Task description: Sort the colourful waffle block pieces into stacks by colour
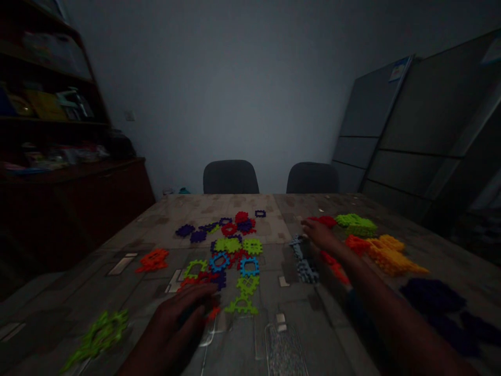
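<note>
Lying, seemingly beside left fingers (199, 294), orange piece (213, 313)

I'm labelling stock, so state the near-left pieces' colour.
Lime green; the pieces show in the head view, the only one.

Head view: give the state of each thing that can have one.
Grey toothed plastic pieces: grouped loosely
Yellow-orange toothed plastic pieces: heaped
Light-blue toothed plastic rings: lying apart
Dark grey chairs: upright
Left hand: lowered, fingers curled
Right hand: reaching out; grip unclear
</note>
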`<state>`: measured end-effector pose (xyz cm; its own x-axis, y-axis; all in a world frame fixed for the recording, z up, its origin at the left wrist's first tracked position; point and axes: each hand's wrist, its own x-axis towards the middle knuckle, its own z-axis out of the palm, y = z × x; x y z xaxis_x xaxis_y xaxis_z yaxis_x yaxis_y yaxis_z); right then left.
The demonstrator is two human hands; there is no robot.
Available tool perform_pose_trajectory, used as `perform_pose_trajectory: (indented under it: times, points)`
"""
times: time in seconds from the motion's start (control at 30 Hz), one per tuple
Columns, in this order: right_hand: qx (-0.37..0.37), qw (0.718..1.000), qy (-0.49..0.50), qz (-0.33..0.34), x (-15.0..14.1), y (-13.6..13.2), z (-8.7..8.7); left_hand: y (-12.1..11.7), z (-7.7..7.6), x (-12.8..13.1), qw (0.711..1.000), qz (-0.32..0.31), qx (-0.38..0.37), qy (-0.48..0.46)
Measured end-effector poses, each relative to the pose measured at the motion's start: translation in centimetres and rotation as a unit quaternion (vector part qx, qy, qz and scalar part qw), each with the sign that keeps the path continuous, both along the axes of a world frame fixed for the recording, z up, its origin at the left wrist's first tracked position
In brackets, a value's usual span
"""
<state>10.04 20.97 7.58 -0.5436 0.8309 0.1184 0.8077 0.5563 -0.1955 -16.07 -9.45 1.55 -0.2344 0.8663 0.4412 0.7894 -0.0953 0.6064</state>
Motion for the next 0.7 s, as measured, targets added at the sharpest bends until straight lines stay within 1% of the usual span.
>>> perform_pose_trajectory:
  times: [0.07, 0.13, 0.2, 0.27, 0.33, 0.43, 0.53, 0.6, 0.7]
  points:
    - [-0.033, 0.999, -0.008, 0.001, 1.1, 1.6, 1.1, 0.4, 0.1, 1.2, 0.996, -0.012, -0.037, -0.077]
    - [-0.059, 0.998, -0.021, 0.004, 1.6, 2.5, 1.4, 1.3, 0.2, 2.5, 0.982, -0.051, -0.076, -0.166]
    - [-0.079, 0.996, -0.032, 0.007, 1.6, 2.8, 1.0, 2.8, 0.4, 4.0, 0.957, -0.116, -0.099, -0.247]
    - [-0.093, 0.995, -0.044, 0.012, 1.2, 2.8, 0.4, 4.9, 0.7, 5.3, 0.930, -0.175, -0.108, -0.306]
    - [-0.102, 0.993, -0.059, 0.015, 0.7, 3.0, -0.1, 7.6, 0.9, 6.6, 0.907, -0.206, -0.132, -0.341]
    - [-0.104, 0.991, -0.083, 0.010, 0.2, 3.4, -0.5, 12.3, 0.8, 8.4, 0.904, -0.195, -0.136, -0.357]
    - [-0.104, 0.989, -0.108, 0.003, -0.2, 3.7, -0.7, 16.6, 0.2, 9.9, 0.908, -0.178, -0.128, -0.358]
    - [-0.105, 0.987, -0.123, -0.001, -0.3, 3.8, -0.8, 18.9, -0.3, 10.6, 0.912, -0.166, -0.122, -0.356]
    - [-0.106, 0.984, -0.141, -0.004, -0.4, 3.9, -0.9, 21.5, -1.0, 11.3, 0.913, -0.151, -0.120, -0.359]
